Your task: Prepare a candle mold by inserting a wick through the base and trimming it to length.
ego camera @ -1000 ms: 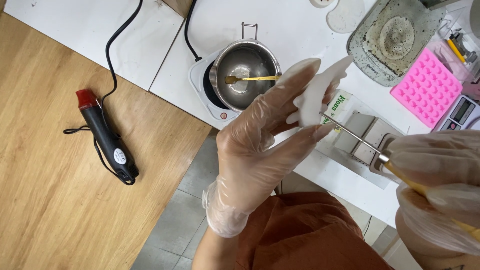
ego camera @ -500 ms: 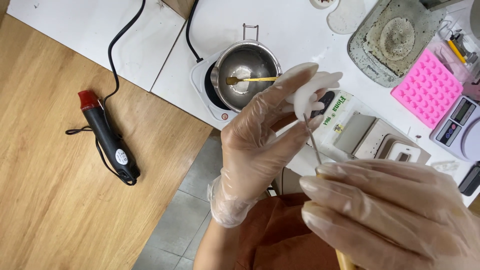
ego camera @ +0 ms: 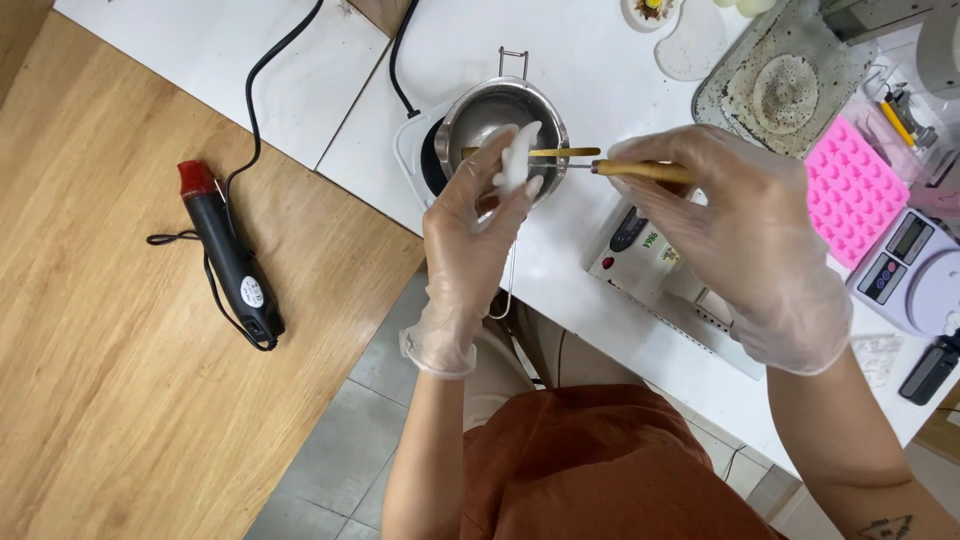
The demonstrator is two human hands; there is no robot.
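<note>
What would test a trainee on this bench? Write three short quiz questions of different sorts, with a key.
1. True or false: the left hand holds a white piece over the steel pot.
2. Which lies on the wooden table? A) the pink mould B) the heat gun C) the scale
3. Fill in: the right hand holds a tool with a ___ handle.

Key: 1 true; 2 B; 3 wooden.
</note>
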